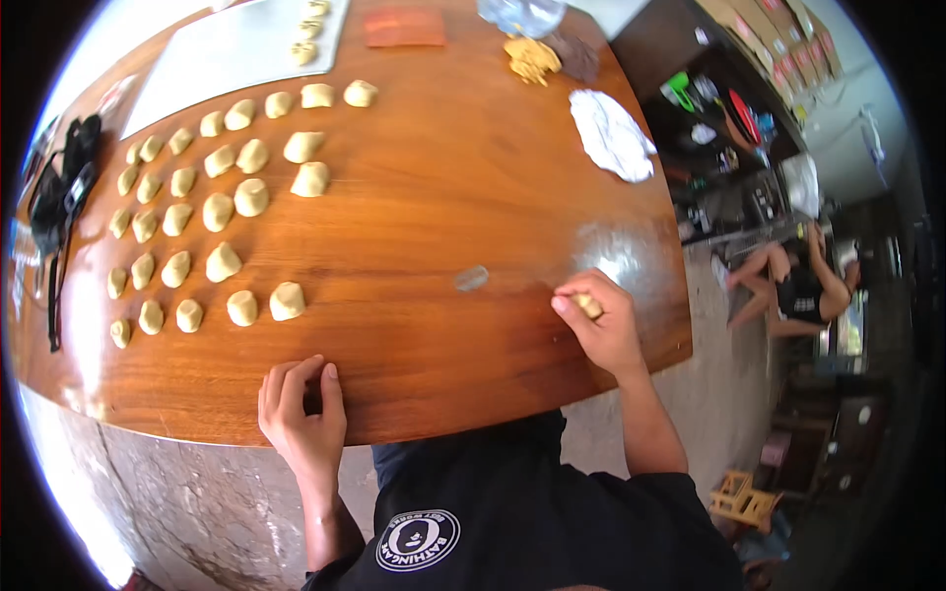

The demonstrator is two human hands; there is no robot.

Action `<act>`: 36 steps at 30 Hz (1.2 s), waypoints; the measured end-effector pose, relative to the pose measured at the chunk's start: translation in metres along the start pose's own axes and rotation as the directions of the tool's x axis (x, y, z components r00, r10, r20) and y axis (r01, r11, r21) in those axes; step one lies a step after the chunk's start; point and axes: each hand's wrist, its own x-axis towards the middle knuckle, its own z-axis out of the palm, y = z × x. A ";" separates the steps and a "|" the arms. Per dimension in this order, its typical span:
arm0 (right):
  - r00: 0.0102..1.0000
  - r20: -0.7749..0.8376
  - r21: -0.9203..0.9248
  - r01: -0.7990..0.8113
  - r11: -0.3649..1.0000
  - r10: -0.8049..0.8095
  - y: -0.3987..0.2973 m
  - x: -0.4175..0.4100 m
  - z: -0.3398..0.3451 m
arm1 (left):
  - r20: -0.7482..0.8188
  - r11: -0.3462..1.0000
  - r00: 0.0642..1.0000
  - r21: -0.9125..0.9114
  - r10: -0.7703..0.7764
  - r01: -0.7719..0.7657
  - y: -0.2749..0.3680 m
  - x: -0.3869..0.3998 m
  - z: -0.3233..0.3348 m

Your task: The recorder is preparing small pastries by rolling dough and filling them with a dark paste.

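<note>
My right hand (pixel 600 319) is curled around a small piece of pale yellow dough (pixel 588 305), low over the right side of the wooden table (pixel 414 199). My left hand (pixel 301 414) rests at the table's front edge with its fingers bent and the thumb apart, holding nothing. Just beyond it sits a dough lump (pixel 287 301), the nearest of several rows of similar lumps (pixel 218 212) spread over the left side. A small, clear oval piece (pixel 471 278) lies flat to the left of my right hand; its material is unclear.
At the far left is a white tray (pixel 236 63) carrying several marked dough pieces (pixel 304 52). An orange-red flat item (pixel 404 27), yellow crumbly mass (pixel 531 59), dark brown mass (pixel 576 57), plastic bag (pixel 521 15) and white cloth (pixel 612 137) lie farther back. Black straps (pixel 66 185) lie left. A person (pixel 802 288) sits beyond.
</note>
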 end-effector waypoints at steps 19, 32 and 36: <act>0.969 -0.233 0.021 0.087 0.996 -0.080 0.014 -0.033 0.013 | 0.403 0.789 0.760 0.131 0.510 -0.600 0.058 0.048 0.083; 0.967 -0.072 -0.231 0.221 0.947 -0.243 0.009 0.000 0.023 | 0.316 0.816 0.765 -0.061 0.561 -0.574 0.043 0.106 0.096; 0.983 -0.122 -0.196 0.109 0.975 -0.134 0.007 0.007 0.036 | 0.270 0.829 0.784 -0.203 0.559 -0.521 0.055 0.106 0.091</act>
